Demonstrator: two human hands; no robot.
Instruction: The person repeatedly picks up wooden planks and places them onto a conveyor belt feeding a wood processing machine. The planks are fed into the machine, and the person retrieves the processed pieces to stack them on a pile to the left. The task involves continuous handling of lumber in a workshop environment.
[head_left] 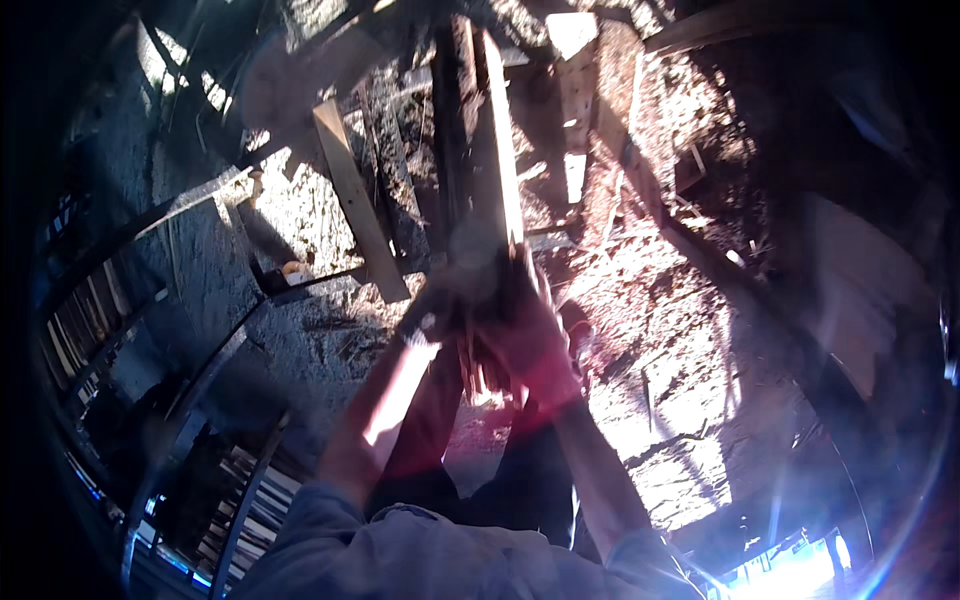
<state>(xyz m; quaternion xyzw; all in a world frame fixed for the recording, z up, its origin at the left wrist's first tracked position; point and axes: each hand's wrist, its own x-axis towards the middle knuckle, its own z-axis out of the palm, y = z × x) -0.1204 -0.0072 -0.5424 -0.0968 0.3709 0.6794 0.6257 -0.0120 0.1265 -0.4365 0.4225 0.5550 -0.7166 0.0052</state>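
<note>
In front of me a long stack of wooden boards runs away toward the far side, its right edge lit bright by the sun. My left hand, in deep shadow, is closed on the left side of its near end. My right hand grips the right side of that end, fingers pointing away from me. Shadow and glare hide most of the fingertips. The near ends of the boards show between my forearms, above my dark trouser legs.
A loose pale plank leans at an angle left of the boards. Dark curved metal bars and stacked slats stand at the left. Wood chips and debris cover the ground at the right. Strong sun glare comes from the lower right.
</note>
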